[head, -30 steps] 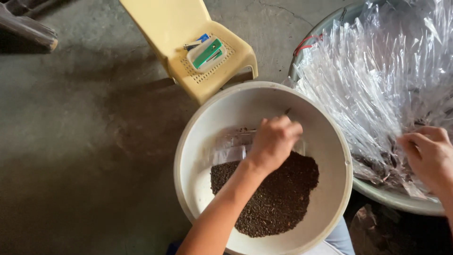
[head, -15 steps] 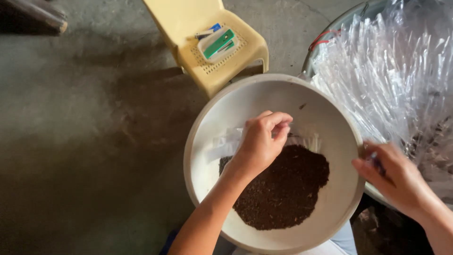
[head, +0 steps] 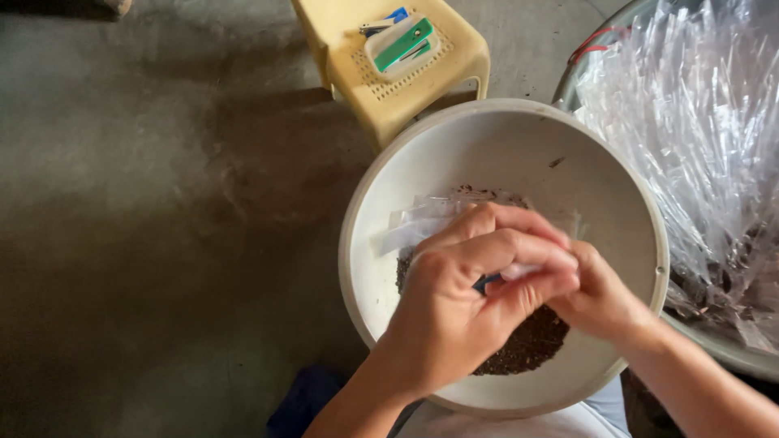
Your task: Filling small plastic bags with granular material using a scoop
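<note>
Grey concrete floor is filling the left of the frame. At centre, a left hand [head: 454, 312] and a right hand [head: 596, 296] are meeting over a white basin [head: 369, 243], both pinching shut on a small clear bag [head: 418, 223]. This bag looks light, limp and slippery, best pinched at its open edge. Dark soil [head: 527, 345] is lying in the basin. More clear bags [head: 682, 122] are filling a tub at right. A yellow stool [head: 389, 97], upper centre, is carrying a stapler [head: 403, 45].
</note>
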